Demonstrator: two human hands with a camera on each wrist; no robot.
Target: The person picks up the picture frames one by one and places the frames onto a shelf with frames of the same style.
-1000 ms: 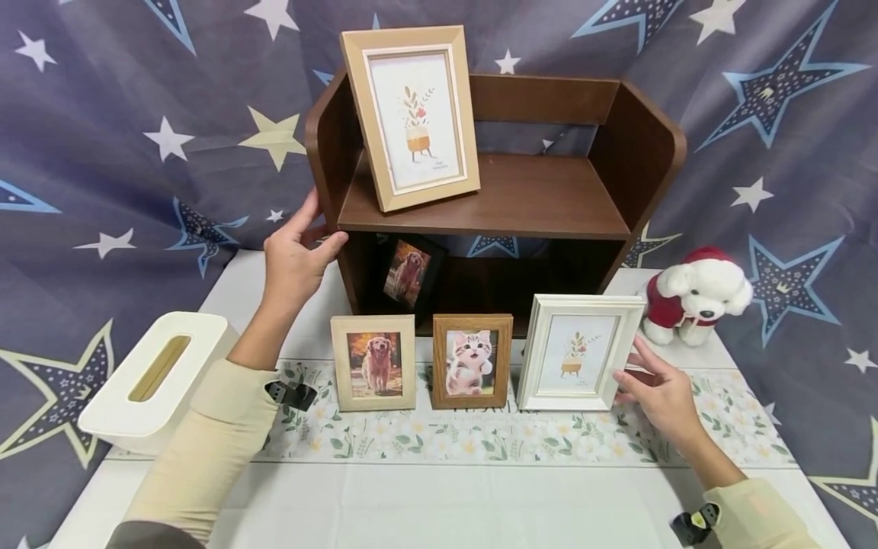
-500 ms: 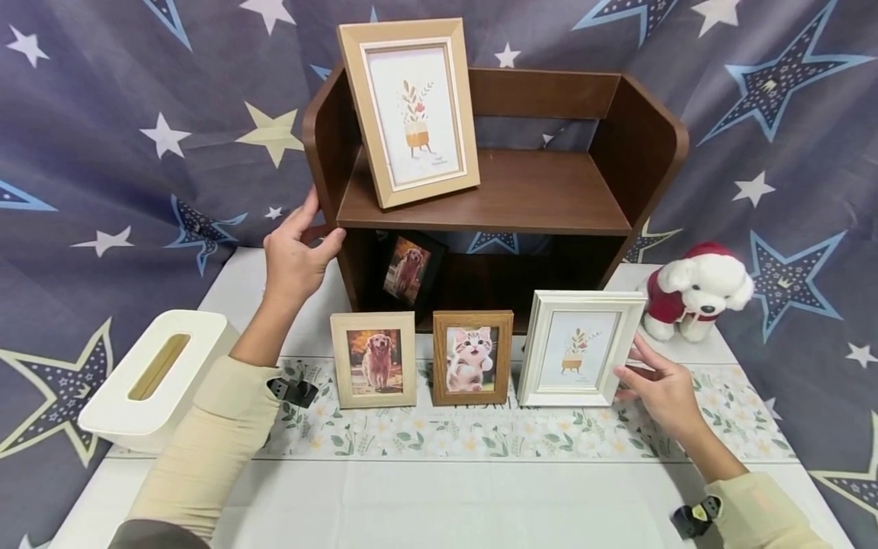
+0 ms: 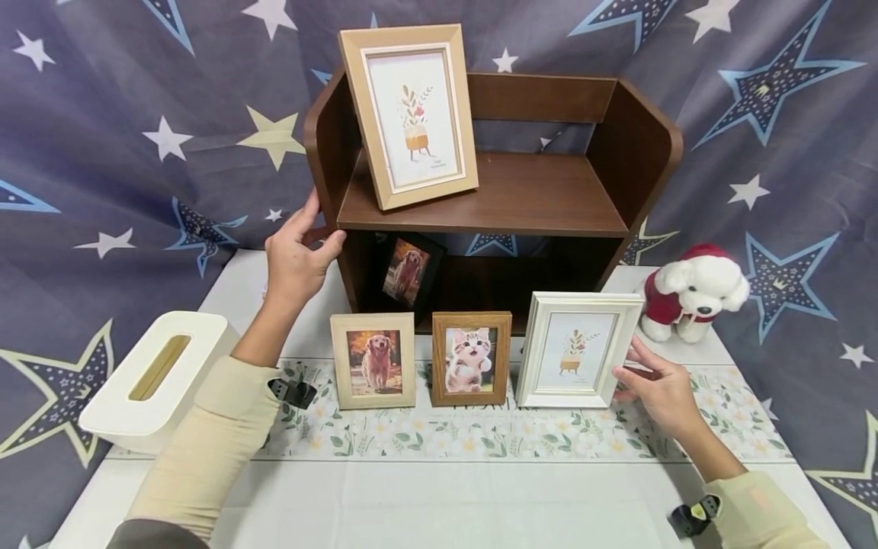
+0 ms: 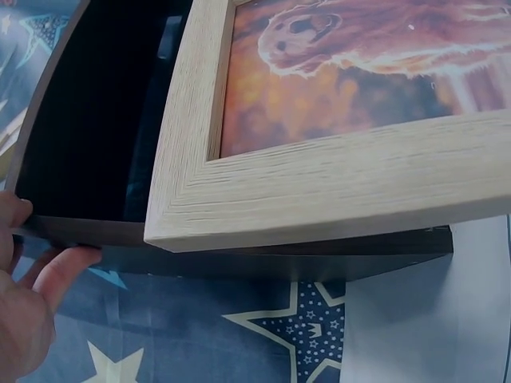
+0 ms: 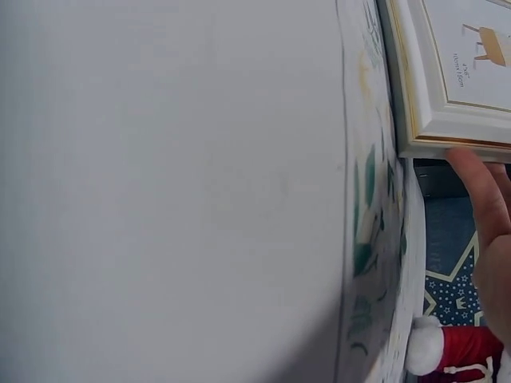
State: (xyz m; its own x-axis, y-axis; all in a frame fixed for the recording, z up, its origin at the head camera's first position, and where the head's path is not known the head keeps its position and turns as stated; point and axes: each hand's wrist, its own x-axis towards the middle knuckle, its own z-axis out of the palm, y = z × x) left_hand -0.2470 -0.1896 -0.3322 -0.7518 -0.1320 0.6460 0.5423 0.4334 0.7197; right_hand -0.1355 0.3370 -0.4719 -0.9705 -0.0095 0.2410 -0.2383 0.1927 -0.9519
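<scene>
My left hand (image 3: 296, 255) grips the front edge of the left side panel of a dark brown two-tier shelf (image 3: 542, 191); its thumb and a finger show at that edge in the left wrist view. At the right, my right hand (image 3: 661, 389) holds the right edge of a white picture frame (image 3: 531, 358), its thumb along the frame's side and other fingers partly hidden behind. This frame stands upright on the table. Left of it stand a brown wooden picture frame (image 3: 439, 366) with a kitten photo and a pale wood picture frame (image 3: 341, 374) with a dog photo.
A tan picture frame (image 3: 466, 145) leans on the upper tier, and a black picture frame (image 3: 434, 267) is tilted in the lower tier. A white tissue box (image 3: 199, 328) stands left, a plush dog (image 3: 706, 290) right. Floral cloth (image 3: 411, 438) crosses the table.
The head view shifts slightly up and down. Both hands keep their places on the shelf and the white picture frame, and the frames stay where they were.
</scene>
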